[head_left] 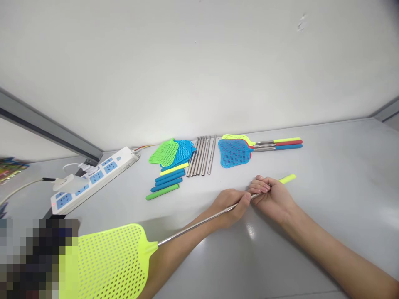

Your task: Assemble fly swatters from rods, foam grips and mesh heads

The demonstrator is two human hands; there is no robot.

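A yellow fly swatter [114, 257] with a long metal shaft stretches from the lower left across to the middle right. My left hand [232, 207] is closed around its shaft near the grip end, thumb lying along the metal. My right hand [270, 197], palm turned up, has its fingers curled round the grip, and the yellow end of the handle [288, 179] sticks out beyond it. Behind my hands lie several metal rods [201, 157] side by side. Three swatters with handles fitted, the front one a blue swatter [234, 153], are stacked to their right.
Loose green and blue swatter heads [164, 153] lie left of the rods. Several coloured grip sleeves, including a green sleeve [162, 192], are in front of them. A white power strip [102, 176] with plugged-in cords stands at left. A wall [193, 66] rises behind the table.
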